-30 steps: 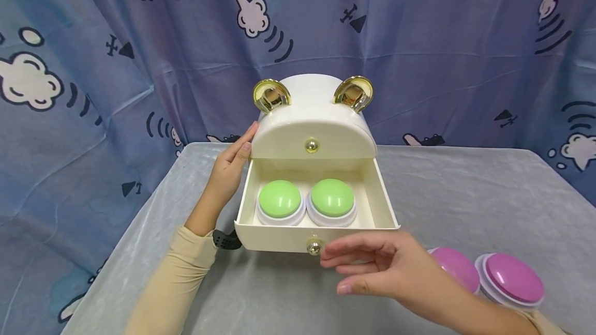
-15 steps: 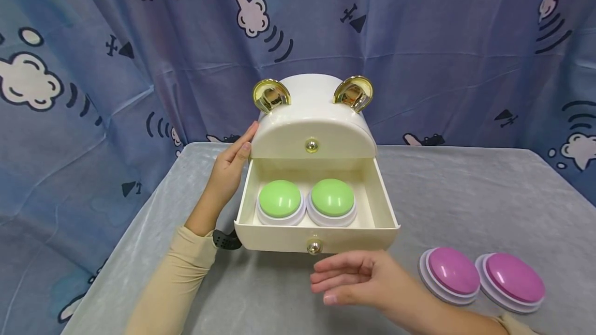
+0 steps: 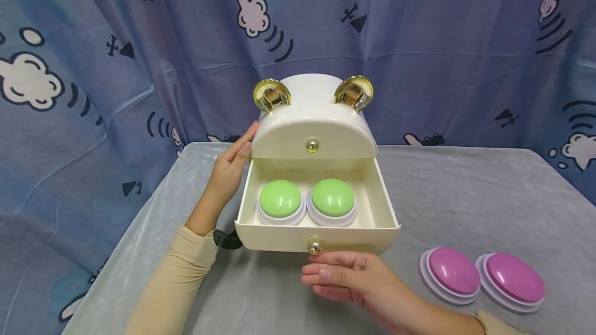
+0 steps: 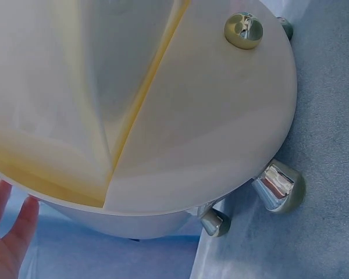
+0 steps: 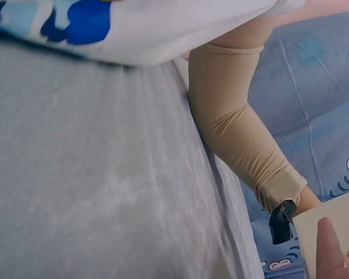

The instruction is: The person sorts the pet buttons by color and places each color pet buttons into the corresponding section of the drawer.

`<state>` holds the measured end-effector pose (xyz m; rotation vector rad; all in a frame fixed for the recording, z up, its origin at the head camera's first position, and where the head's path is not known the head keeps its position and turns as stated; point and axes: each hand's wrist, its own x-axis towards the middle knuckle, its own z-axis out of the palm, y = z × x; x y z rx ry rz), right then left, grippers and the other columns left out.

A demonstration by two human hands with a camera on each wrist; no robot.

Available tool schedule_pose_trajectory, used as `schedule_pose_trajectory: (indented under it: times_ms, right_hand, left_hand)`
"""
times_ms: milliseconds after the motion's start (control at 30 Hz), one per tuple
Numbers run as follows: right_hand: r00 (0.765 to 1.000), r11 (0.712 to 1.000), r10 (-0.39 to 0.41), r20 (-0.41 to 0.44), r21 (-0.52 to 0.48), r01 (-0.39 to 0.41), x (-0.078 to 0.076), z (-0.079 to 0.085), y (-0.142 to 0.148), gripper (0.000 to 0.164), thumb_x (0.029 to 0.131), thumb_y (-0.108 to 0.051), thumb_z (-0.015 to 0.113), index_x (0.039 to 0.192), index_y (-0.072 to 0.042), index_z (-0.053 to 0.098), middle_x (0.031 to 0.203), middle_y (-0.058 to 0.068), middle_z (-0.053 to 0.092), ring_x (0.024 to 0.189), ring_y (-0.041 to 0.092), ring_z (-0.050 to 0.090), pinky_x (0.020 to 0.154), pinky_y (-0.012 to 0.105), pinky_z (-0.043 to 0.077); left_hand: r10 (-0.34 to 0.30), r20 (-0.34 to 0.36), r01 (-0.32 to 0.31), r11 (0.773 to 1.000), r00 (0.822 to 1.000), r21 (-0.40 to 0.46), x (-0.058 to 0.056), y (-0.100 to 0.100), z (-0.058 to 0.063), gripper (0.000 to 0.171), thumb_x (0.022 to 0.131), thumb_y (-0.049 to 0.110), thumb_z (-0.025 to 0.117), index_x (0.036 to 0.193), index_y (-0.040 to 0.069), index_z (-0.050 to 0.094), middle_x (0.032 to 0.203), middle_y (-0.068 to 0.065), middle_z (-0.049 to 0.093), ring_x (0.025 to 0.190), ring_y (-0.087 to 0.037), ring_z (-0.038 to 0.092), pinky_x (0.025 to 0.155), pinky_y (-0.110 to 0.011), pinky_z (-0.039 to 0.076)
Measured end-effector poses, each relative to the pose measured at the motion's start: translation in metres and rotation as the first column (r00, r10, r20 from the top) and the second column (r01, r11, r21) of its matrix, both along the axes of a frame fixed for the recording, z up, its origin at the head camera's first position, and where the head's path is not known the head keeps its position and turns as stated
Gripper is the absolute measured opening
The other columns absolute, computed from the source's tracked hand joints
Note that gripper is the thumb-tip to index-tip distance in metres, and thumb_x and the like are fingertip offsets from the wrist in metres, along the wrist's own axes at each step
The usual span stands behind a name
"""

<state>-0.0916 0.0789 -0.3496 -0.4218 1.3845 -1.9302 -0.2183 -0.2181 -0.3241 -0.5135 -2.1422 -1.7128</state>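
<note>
A white rounded storage box [image 3: 316, 123] with gold ears stands on the table, its lower drawer [image 3: 372, 237] pulled out. Two buttons with green domes [image 3: 280, 198] and white bases sit side by side inside. My left hand [image 3: 225, 172] rests against the box's left side, fingers extended; its fingertips also show at the box's edge in the left wrist view. Just under the drawer's gold knob [image 3: 314, 247] is my right hand [image 3: 349, 275], its fingers fairly straight and the thumb lying over them. The right wrist view catches one finger [image 5: 330, 250] beside the drawer front.
Two purple-domed buttons [image 3: 453, 271] with white bases lie on the grey cloth-covered table [image 3: 465, 190] at the right. A blue patterned curtain [image 3: 307, 25] hangs behind the table. The upper drawer's gold knob [image 3: 312, 145] sits above the opening.
My right hand has moved left and slightly down from the drawer front to below its knob, uncovering the purple buttons; its thumb has come up over the fingers. The left hand has stayed put.
</note>
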Motion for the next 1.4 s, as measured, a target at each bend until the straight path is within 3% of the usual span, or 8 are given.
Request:
schedule_pose_trajectory:
  times_ms: [267,667,900,1400]
  right_hand:
    - [0.994,0.999,-0.037,0.1,0.01,0.037,-0.004,0.001,-0.004,0.028,0.103,-0.016,0.054,0.124,0.001,0.059,0.122,0.01,0.071,0.113,0.017,0.069,0.1,0.03,0.055]
    - [0.981,0.997,-0.068,0.184,-0.031,0.075,-0.006,0.002,-0.015,0.025,0.104,-0.023,0.053,0.12,-0.006,0.064,0.114,0.007,0.074,0.109,0.016,0.071,0.097,0.028,0.056]
    - [0.984,0.997,-0.056,0.168,-0.051,0.065,-0.01,0.005,-0.016,0.022,0.104,-0.022,0.054,0.116,-0.008,0.066,0.111,0.005,0.075,0.107,0.015,0.072,0.096,0.028,0.056]
    - [0.982,0.99,-0.139,0.124,-0.008,0.141,-0.031,0.014,-0.028,0.018,0.101,-0.021,0.059,0.111,-0.008,0.068,0.105,0.004,0.077,0.102,0.015,0.073,0.094,0.027,0.057]
  left_hand:
    - [-0.013,0.005,0.013,1.0,1.0,0.003,0.001,-0.001,0.0,0.042,0.109,0.016,0.039,0.149,0.007,0.045,0.159,-0.004,0.038,0.15,-0.014,0.032,0.125,-0.03,0.026]
    - [-0.016,0.005,0.016,1.0,1.0,0.006,0.0,-0.001,-0.001,0.042,0.108,0.015,0.04,0.149,0.007,0.045,0.159,-0.003,0.039,0.149,-0.014,0.032,0.124,-0.029,0.027]
    - [-0.023,0.004,0.023,1.0,1.0,-0.001,0.001,-0.002,0.001,0.042,0.108,0.017,0.04,0.149,0.008,0.045,0.159,-0.003,0.039,0.15,-0.013,0.032,0.124,-0.03,0.027]
    - [-0.022,0.02,0.023,1.0,1.0,-0.014,0.002,-0.003,0.003,0.042,0.108,0.016,0.04,0.149,0.007,0.045,0.159,-0.004,0.039,0.15,-0.015,0.033,0.125,-0.032,0.026]
